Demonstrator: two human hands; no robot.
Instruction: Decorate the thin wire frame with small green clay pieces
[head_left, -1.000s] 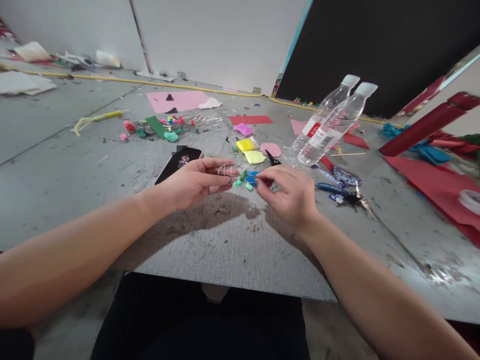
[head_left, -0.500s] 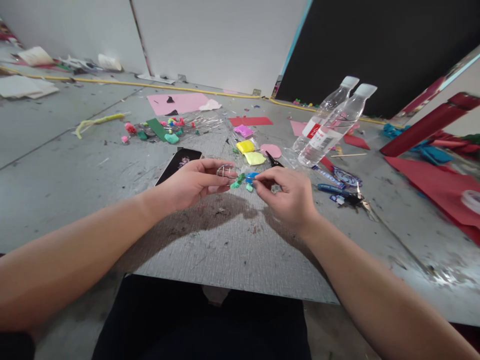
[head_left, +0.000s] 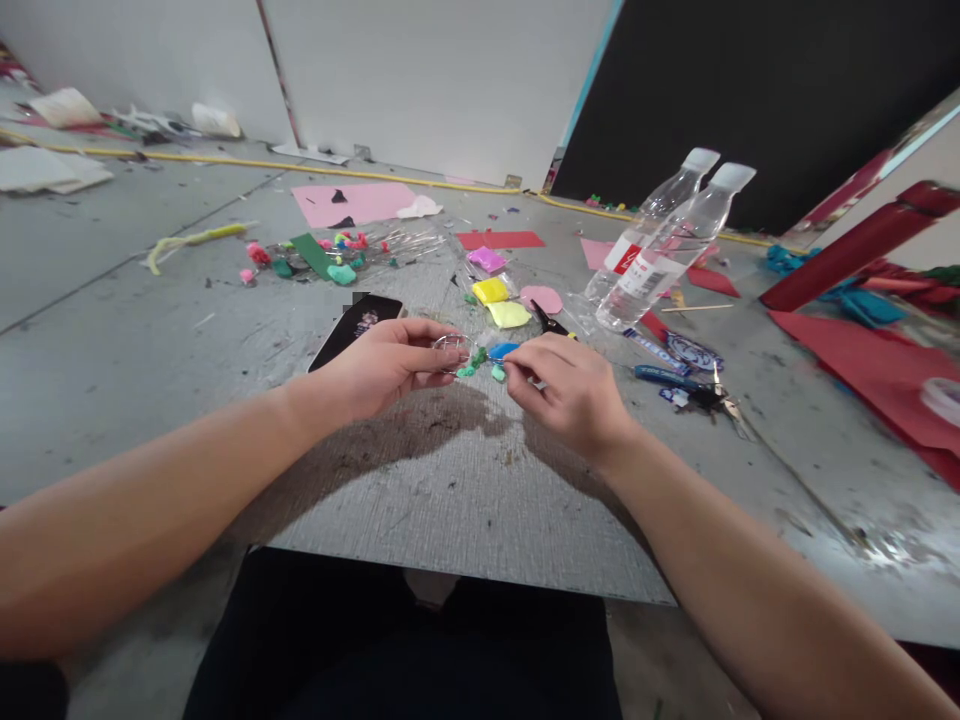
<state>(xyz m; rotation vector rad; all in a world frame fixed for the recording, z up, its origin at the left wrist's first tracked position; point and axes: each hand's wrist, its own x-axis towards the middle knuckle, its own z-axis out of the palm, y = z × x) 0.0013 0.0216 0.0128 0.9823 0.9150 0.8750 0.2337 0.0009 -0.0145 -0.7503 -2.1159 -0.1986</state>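
In the head view, the left hand (head_left: 382, 368) pinches a small clear wire loop (head_left: 451, 347) just above the worktop (head_left: 150, 330). The right hand (head_left: 566, 390) has its fingers closed beside it; its hold is unclear. Green clay bits (head_left: 474, 364) lie between them, and two bottles (head_left: 660, 250) stand far right.

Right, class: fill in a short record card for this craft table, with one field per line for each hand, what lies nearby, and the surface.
Left hand: pinches a small clear piece between thumb and fingers
Right hand: fingertips closed next to the clear piece; what they grip cannot be told
Beside the hands: green clay bits, blue clay piece
Behind: black phone, yellow clay packets, two water bottles
Surface: grey table
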